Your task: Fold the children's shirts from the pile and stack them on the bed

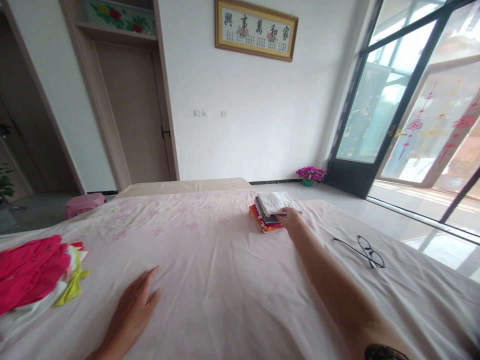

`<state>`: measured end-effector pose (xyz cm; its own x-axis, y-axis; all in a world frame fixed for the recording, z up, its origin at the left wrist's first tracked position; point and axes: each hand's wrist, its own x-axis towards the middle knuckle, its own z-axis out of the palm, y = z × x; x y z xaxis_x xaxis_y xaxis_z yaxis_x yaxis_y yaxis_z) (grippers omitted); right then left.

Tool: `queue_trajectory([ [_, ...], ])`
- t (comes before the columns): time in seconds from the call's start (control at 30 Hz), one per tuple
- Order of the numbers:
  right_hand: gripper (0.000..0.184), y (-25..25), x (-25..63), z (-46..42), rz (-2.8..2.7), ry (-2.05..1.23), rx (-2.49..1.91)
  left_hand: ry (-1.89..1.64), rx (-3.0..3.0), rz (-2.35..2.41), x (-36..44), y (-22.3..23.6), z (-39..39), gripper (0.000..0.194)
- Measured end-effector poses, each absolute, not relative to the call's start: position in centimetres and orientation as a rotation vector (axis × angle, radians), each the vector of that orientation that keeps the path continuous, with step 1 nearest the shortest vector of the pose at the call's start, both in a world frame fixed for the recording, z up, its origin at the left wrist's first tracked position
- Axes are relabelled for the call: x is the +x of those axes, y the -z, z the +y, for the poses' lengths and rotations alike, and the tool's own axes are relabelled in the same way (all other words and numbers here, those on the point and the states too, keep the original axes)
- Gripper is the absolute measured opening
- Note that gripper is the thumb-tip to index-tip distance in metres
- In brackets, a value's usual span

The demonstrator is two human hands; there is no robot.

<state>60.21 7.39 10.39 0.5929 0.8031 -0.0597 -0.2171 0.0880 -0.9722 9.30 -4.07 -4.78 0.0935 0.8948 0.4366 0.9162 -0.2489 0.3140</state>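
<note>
A stack of folded clothes (264, 220) in red, orange, grey and teal lies on the far part of the sheet-covered bed, with a white folded garment (276, 201) on top. At its right front corner, my right hand (290, 216) has the white garment's edge between thumb and fingers, the tips partly hidden. My left hand (132, 307) holds nothing. It is over the sheet (210, 295) at the lower left, thumb and fingers apart. To its left sits a loose pile of clothes, with a bright pink garment (32, 270) uppermost and a yellow-green piece (73, 285) at its edge.
Black-framed glasses (369, 252) lie on the sheet to the right of my right forearm. A pink plastic stool (85, 204) stands beyond the bed's left side. Purple flowers in a green pot (309, 175) are by the wall, near a glass door (378, 115).
</note>
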Motion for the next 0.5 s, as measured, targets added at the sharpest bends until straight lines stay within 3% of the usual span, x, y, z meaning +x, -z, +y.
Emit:
queue_trajectory([
  [0.1,0.022,-9.6,59.3,5.5,-0.523,-0.931,-1.236,0.878,-2.291,-1.894,9.4,4.8,-4.1,0.055],
  [0.3,0.026,-9.0,57.3,4.1,-0.706,-0.99,-1.201,0.905,-2.289,-1.857,9.4,4.9,-4.0,0.052],
  [0.5,0.049,-12.8,59.6,9.9,-1.545,0.019,-1.807,0.917,-2.303,-1.842,9.3,5.0,-4.0,0.048],
])
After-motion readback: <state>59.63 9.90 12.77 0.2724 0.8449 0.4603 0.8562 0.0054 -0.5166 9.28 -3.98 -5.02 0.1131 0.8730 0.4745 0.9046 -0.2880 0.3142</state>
